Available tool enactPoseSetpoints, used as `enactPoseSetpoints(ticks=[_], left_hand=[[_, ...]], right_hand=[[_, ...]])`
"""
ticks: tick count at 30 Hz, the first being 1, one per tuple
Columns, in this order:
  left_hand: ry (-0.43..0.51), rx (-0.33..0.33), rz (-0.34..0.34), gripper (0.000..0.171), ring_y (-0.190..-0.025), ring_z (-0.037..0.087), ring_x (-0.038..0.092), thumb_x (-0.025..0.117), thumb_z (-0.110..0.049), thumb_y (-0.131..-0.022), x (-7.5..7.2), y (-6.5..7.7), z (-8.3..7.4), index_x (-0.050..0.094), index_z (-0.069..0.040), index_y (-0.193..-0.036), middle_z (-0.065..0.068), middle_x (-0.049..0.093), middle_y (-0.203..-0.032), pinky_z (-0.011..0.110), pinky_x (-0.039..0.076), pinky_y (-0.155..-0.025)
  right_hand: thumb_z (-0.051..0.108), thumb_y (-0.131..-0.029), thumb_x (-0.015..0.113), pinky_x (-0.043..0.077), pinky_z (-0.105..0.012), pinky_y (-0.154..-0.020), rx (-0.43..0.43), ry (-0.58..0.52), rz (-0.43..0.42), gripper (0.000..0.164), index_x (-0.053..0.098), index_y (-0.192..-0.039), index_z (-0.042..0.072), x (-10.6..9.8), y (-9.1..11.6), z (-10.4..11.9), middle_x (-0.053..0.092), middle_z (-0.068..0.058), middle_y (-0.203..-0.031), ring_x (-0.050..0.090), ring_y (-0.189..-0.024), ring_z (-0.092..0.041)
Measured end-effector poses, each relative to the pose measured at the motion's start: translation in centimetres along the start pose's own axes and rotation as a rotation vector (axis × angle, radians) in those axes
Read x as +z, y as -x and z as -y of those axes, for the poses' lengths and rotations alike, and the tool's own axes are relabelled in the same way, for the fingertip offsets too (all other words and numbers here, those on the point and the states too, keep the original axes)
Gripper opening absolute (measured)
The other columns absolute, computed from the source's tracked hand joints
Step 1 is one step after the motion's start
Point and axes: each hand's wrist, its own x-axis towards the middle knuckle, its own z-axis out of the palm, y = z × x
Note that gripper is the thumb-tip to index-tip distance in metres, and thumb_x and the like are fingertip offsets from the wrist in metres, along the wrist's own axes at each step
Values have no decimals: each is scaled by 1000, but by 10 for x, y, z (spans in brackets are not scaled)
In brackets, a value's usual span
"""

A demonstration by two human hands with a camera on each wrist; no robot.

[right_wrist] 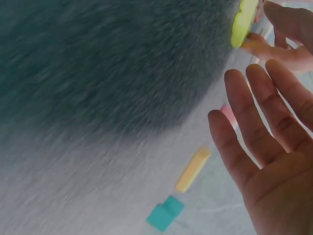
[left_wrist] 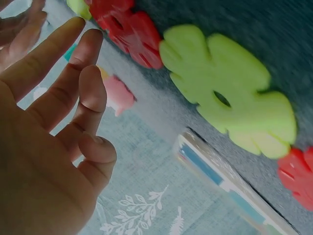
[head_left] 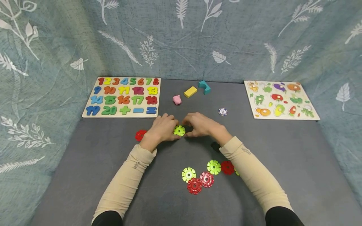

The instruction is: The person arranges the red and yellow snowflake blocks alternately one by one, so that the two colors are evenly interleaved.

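Note:
In the head view my left hand pinches a light green slotted disc, fingers at its far edge and thumb at its near edge. Beyond that disc, the left wrist view has a row running red disc, green disc, red disc, overlapping at their edges. From above, the left hand hides the middle of this row, and one red disc shows beside the wrist. My right hand is just right of the held disc, its thumb and fingers apart with nothing between them.
Loose green discs and red discs lie nearer me, some partly under the right sleeve. Behind the hands are a pink piece, yellow block, teal arch and poker chip, between a number board and a vegetable board.

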Motion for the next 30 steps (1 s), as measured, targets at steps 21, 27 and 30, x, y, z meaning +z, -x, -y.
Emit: enactPoseSetpoints(ticks=[21, 27, 30], left_hand=[[-6, 44, -2, 44, -101, 27, 56, 76, -38, -81, 0, -9, -7, 69, -15, -116, 7, 65, -113, 43, 43, -82], [19, 42, 5, 43, -101, 29, 58, 75, -36, -82, 1, -8, -8, 68, -13, -117, 9, 65, -113, 45, 46, -84], [27, 42, 11, 43, -101, 29, 58, 75, -36, -82, 0, -8, -8, 67, -13, -118, 9, 64, -114, 45, 46, -84]], right_hand=[[32, -80, 76, 50, -31, -76, 83, 29, 43, 47, 64, -121, 12, 0, 58, -4, 63, -3, -112, 58, -84, -14], [32, -79, 76, 51, -36, -86, 49, 41, 103, 40, 67, -113, 12, 4, 68, 2, 66, -3, -111, 62, -95, -16], [32, -78, 77, 52, -36, -85, 26, 49, 127, 36, 68, -107, 13, 8, 77, 5, 66, 0, -106, 63, -94, -15]])
